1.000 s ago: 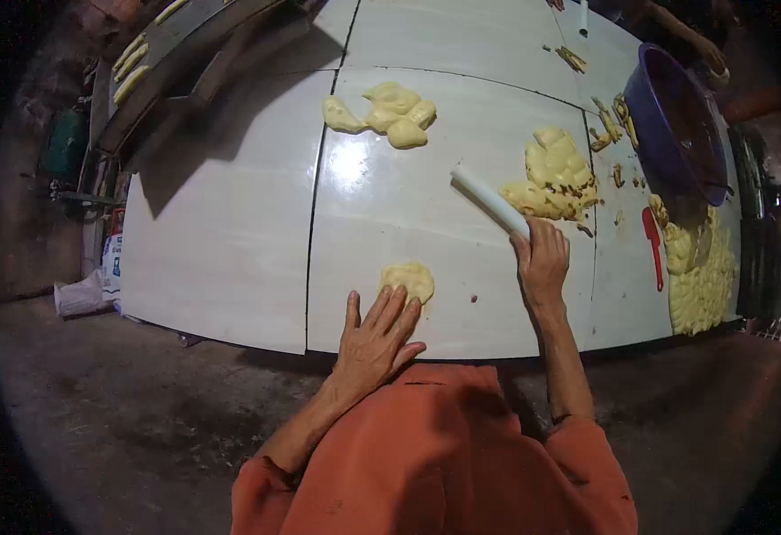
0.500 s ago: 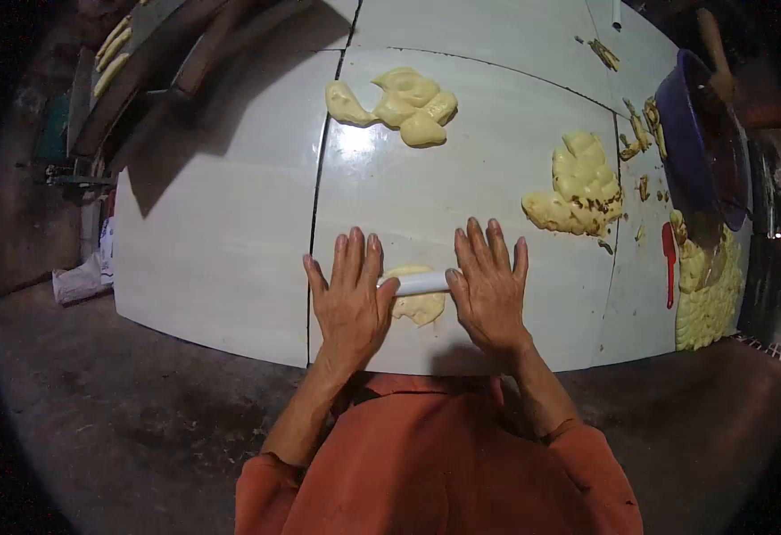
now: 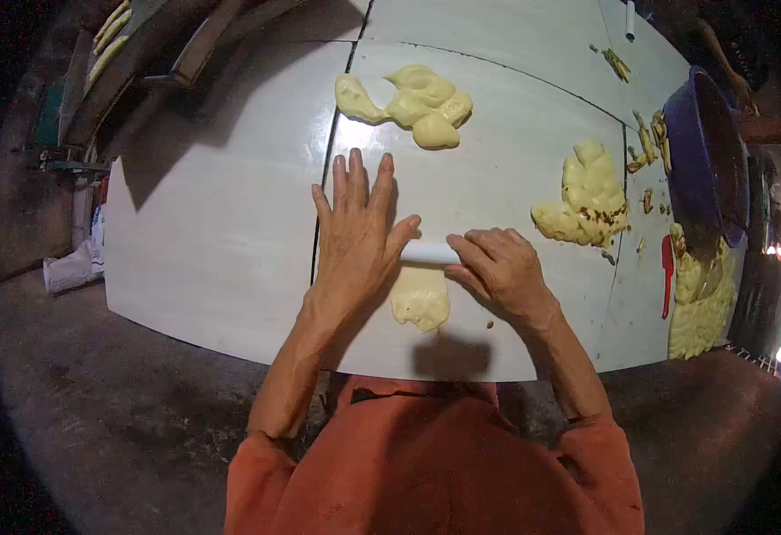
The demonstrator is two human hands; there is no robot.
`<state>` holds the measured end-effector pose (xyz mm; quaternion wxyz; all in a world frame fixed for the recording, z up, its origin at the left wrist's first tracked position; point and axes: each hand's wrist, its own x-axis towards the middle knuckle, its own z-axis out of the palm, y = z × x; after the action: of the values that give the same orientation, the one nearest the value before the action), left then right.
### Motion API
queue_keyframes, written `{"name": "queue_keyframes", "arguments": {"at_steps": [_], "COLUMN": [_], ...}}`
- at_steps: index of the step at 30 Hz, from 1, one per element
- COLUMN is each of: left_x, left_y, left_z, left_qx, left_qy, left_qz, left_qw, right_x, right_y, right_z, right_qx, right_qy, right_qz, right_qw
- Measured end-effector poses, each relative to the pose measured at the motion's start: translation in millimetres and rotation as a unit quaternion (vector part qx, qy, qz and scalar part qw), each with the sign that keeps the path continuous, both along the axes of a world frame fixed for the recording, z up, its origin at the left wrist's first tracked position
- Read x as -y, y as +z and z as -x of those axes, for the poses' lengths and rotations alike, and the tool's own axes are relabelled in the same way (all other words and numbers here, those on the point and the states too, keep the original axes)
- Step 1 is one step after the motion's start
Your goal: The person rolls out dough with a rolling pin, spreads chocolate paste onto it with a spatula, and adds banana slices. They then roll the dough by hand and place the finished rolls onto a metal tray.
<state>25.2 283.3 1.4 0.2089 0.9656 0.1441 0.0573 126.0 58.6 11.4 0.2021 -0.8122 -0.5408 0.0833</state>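
On the white table [image 3: 212, 241], the left hand [image 3: 355, 236] lies flat with fingers spread, its palm pressing down on one end of the white rolling pin [image 3: 428, 253]. Just below the bare middle of the pin, the flattened piece of yellow dough [image 3: 420, 299] lies near the table's front edge. The right hand [image 3: 500, 267] rests over the pin's other end with its fingers curled loosely, and farther right sit a dough heap [image 3: 584, 196] and a purple bowl [image 3: 707, 160].
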Motion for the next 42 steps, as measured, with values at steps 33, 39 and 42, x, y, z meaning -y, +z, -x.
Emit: {"name": "queue_keyframes", "arguments": {"at_steps": [33, 39, 42], "left_x": [78.5, 25.7, -1.5], "left_y": [-14.9, -14.6, -20.4], "left_z": [106.9, 40.6, 1.7], "left_qx": [-0.022, -0.032, 0.009], "left_qy": [0.148, 0.189, 0.219], "left_qz": [-0.07, -0.033, -0.075], "left_qw": [0.986, 0.981, 0.973], "right_x": [5.8, -56.6, -82.2], "right_y": [-13.4, -12.5, -19.3], "right_z": [70.3, 22.2, -4.4], "right_qx": [0.066, 0.069, 0.066], "right_qy": [-0.122, -0.199, -0.269], "right_qz": [0.069, 0.106, 0.08], "right_qw": [0.988, 0.972, 0.958]}}
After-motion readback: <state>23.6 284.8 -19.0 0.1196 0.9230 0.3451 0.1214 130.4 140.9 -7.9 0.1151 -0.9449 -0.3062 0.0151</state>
